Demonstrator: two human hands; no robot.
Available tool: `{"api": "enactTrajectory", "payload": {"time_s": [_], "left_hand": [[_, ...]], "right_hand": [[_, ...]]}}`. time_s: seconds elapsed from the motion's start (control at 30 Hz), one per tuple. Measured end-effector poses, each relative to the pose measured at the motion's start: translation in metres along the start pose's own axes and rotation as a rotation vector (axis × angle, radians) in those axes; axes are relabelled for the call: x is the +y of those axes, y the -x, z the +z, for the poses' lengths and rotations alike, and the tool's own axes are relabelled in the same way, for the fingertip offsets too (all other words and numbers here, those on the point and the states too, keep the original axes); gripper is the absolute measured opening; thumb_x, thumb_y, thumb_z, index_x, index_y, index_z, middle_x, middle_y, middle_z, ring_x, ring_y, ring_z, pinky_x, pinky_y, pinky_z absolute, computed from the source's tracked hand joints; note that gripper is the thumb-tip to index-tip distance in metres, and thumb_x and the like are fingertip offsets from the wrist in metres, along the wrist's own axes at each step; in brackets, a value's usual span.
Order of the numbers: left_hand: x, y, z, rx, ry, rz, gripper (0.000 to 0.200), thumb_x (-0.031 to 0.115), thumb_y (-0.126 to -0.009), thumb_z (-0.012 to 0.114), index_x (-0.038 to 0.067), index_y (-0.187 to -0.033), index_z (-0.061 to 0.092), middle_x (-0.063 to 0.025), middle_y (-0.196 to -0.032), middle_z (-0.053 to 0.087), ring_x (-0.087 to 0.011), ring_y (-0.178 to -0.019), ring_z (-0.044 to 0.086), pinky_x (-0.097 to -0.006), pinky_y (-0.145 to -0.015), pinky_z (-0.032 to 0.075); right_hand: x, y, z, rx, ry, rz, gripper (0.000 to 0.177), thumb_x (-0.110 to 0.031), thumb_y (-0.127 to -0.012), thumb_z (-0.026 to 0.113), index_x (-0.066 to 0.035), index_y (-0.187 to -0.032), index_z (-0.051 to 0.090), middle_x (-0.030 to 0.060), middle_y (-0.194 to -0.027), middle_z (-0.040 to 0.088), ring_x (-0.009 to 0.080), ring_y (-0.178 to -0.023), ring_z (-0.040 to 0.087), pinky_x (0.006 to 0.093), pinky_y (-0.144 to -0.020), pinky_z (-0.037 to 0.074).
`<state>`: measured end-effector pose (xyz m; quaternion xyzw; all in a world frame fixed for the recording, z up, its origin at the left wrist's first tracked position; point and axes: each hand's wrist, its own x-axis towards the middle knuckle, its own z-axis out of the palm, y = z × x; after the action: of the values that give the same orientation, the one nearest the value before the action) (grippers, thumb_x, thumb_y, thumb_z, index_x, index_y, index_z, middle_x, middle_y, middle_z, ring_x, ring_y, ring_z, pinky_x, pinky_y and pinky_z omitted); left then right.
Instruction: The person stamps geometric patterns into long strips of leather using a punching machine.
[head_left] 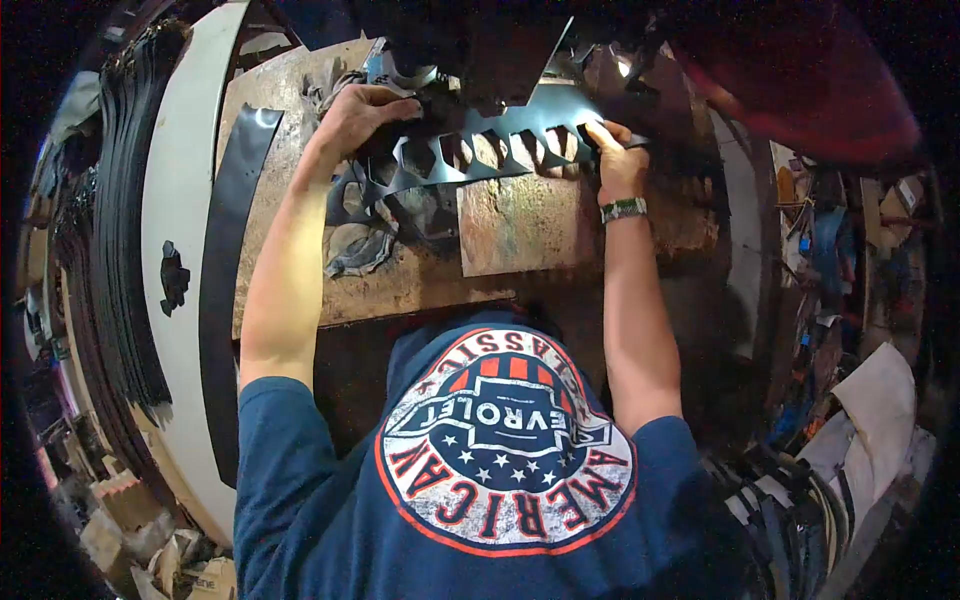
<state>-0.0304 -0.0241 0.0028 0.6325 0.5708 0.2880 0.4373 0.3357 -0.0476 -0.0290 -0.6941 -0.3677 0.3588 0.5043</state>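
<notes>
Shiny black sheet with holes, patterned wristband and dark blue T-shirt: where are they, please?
Shiny black sheet (560,107): head view, bare part above the holes.
Patterned wristband (625,208): head view, its middle.
Dark blue T-shirt (282,430): head view, left sleeve.

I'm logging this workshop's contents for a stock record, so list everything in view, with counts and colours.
Sheet with cutouts: one, black, at the right hand
Workbench: one, scuffed brown, centre
Flat board: one, tan, on the bench
Crumpled scrap: at least one, grey, left on the bench
Machine part: one, dark, top centre
Long strip: one, black, left of the bench
Panel: one, whitish, far left
Ragged piece: one, black, against the panel
Stacked strips: many, black, left edge
Large surface: one, red, upper right
Shirt: one, navy, bottom
Wristband: one, green and white, right wrist
Hands: two, left and right, bare, at the bench
</notes>
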Motion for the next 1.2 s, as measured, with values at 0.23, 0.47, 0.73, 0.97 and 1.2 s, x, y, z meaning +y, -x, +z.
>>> {"api": "enactTrajectory", "payload": {"time_s": [0.23, 0.47, 0.73, 0.97, 1.2], "left_hand": [[0.015, -0.005, 0.001, 0.076, 0.037, -0.089, 0.029, 0.031, -0.086, 0.074, 0.004, -0.098, 0.077, -0.0042, -0.092, 0.074, -0.0097, -0.086, 0.063, -0.0269, -0.083, 0.048], [0.0, -0.025, -0.008, 0.092, -0.022, -0.136, 0.042, 0.042, -0.082, 0.074, 0.002, -0.095, 0.076, -0.0056, -0.085, 0.072, -0.0115, -0.08, 0.06, -0.0288, -0.077, 0.048], [-0.008, -0.015, 0.005, 0.145, -0.11, -0.05, 0.033, 0.033, -0.083, 0.074, 0.002, -0.094, 0.077, -0.0015, -0.074, 0.069, -0.0072, -0.071, 0.057, -0.026, -0.068, 0.046], [-0.013, -0.01, 0.014, 0.182, -0.111, 0.005, 0.033, 0.032, -0.086, 0.073, 0.0, -0.095, 0.076, -0.0005, -0.074, 0.068, -0.0068, -0.067, 0.056, -0.0263, -0.065, 0.045], [-0.013, -0.007, 0.017, 0.229, -0.189, 0.111, 0.036, 0.034, -0.087, 0.071, 0.0, -0.098, 0.075, -0.0075, -0.072, 0.07, -0.0092, -0.064, 0.058, -0.0287, -0.064, 0.047]], "right_hand": [[-0.011, -0.018, 0.002, -0.034, -0.294, 0.134, 0.012, -0.003, -0.075, 0.078, -0.001, -0.086, 0.073, 0.0057, -0.094, 0.071, 0.0155, -0.087, 0.066, 0.0287, -0.081, 0.051], [-0.017, -0.03, 0.007, -0.078, -0.249, 0.218, 0.02, -0.01, -0.075, 0.078, 0.004, -0.088, 0.073, 0.0078, -0.091, 0.072, 0.0153, -0.083, 0.067, 0.0294, -0.078, 0.051], [-0.023, -0.008, 0.001, -0.035, -0.138, 0.17, 0.014, -0.013, -0.072, 0.081, -0.004, -0.08, 0.074, 0.0009, -0.088, 0.07, 0.0112, -0.08, 0.061, 0.0281, -0.075, 0.048], [-0.012, -0.009, -0.001, -0.013, -0.12, 0.133, 0.019, -0.018, -0.07, 0.086, -0.008, -0.075, 0.07, -0.0012, -0.085, 0.066, 0.0099, -0.076, 0.055, 0.0283, -0.071, 0.045], [-0.001, -0.014, -0.005, 0.013, -0.141, 0.111, 0.027, -0.028, -0.072, 0.086, -0.006, -0.08, 0.072, 0.0006, -0.089, 0.068, 0.0122, -0.078, 0.057, 0.0284, -0.076, 0.045]]}}
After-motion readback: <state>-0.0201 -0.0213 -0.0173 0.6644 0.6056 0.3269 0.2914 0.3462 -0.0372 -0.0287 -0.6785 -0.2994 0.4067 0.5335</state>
